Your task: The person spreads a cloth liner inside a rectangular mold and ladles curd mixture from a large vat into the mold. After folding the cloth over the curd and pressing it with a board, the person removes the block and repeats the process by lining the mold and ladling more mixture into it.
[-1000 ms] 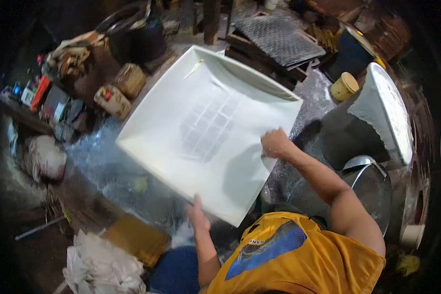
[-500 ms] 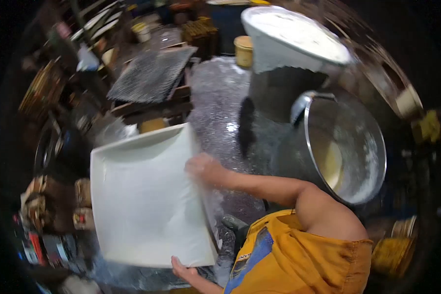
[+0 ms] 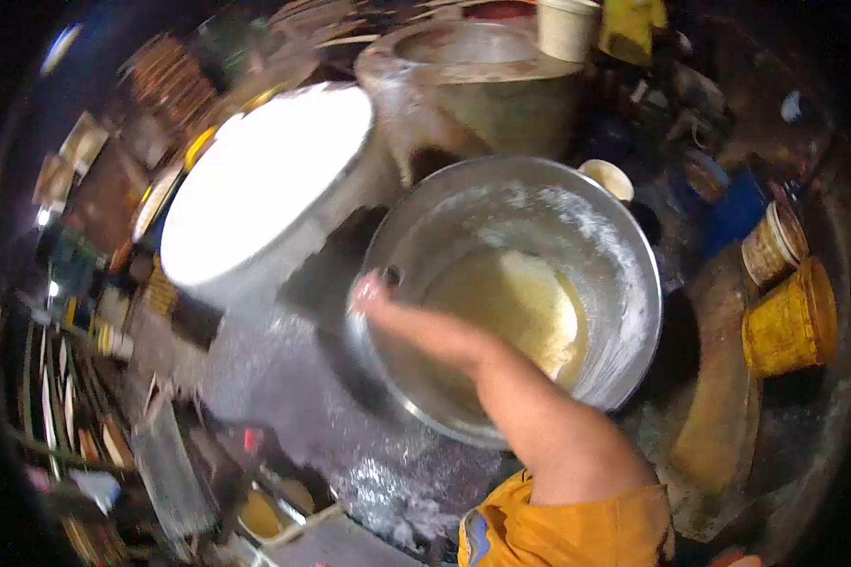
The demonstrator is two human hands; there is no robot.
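At the left rim of a large metal pot point(image 3: 633, 321), my right hand point(image 3: 373, 295) is closed on something I cannot make out, with a small dark end showing beside the fingers. Its forearm crosses over the pot's opening. Inside the pot, cloudy yellowish liquid point(image 3: 529, 293) covers the bottom, and white residue coats the wall. My left hand is not seen. A pale flat piece point(image 3: 340, 546) shows at the bottom edge, mostly cut off. The large tub point(image 3: 265, 189) with a bright white top stands left of the pot.
Behind the pot is a round stone-like basin point(image 3: 511, 104) with a cream bucket point(image 3: 567, 28) on its rim. A yellow container point(image 3: 785, 326) lies at the right. Wooden strips point(image 3: 76, 397) are at the left. The floor point(image 3: 303, 378) looks wet. A sliver of skin shows at bottom right, owner unclear.
The view has swung right, toward the pot. My right hand has left the white square tray and moved to the pot's rim. The ladle seen there earlier is hidden. My left hand has left view.
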